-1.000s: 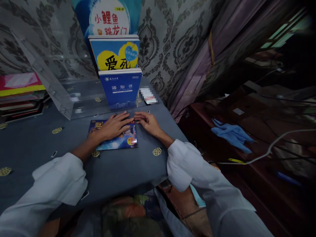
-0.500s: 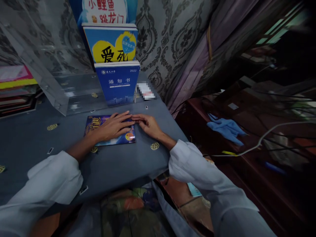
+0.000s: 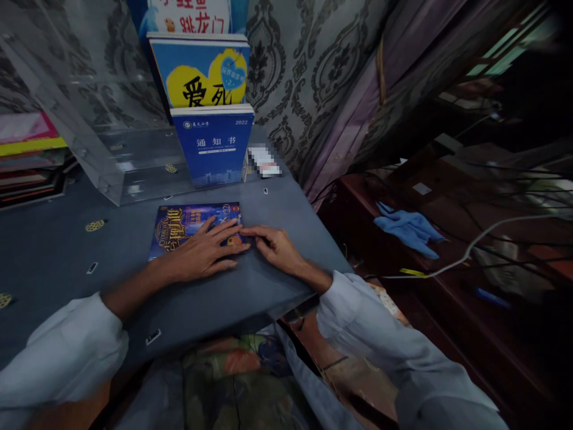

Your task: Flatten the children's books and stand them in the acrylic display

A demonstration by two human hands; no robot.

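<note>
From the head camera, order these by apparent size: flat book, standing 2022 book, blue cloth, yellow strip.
1. Standing 2022 book and flat book: too alike to rank; the left hand covers part of the latter.
2. Blue cloth
3. Yellow strip

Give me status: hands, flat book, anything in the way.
Left hand spread over flat book. Right hand by its right edge. Flat book on table. Left hand partly hides it.
</note>
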